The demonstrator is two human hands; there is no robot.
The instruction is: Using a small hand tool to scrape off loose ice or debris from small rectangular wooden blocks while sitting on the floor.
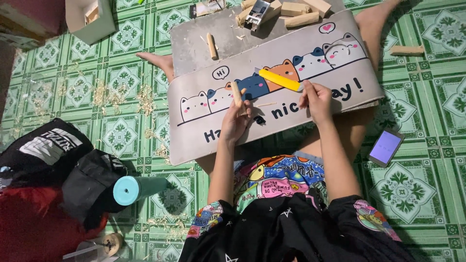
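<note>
Two hands are at work over a grey rectangular mat printed with a row of cartoon cats (194, 140), which is laid across the seated person's lap and a flat grey board (194, 43) on the green patterned tile floor (412, 184). Near the mat's near long edge, left of its middle, a short pale wooden stick (236, 93) is held upright in the left hand (236, 121), whose fingers are clamped round its lower part. Towards the middle of the mat, a yellow utility knife (279, 80) is gripped at its handle end by the right hand (316, 99), fingers closed on it; knife and stick are apart, with the blade end pointing away from the stick. Whether the blade is extended cannot be told.

For whittling to go well, it is judged that the stick should be gripped low, well behind the cutting line, and that thin strokes should be made away from the holding fingers and the legs. Shavings are better kept over the mat than on the floor, where pale curls (116, 97) are already scattered. More cut wooden pieces (301, 12) are piled at the board's far edge, and a single peg (212, 46) lies near its middle.
</note>
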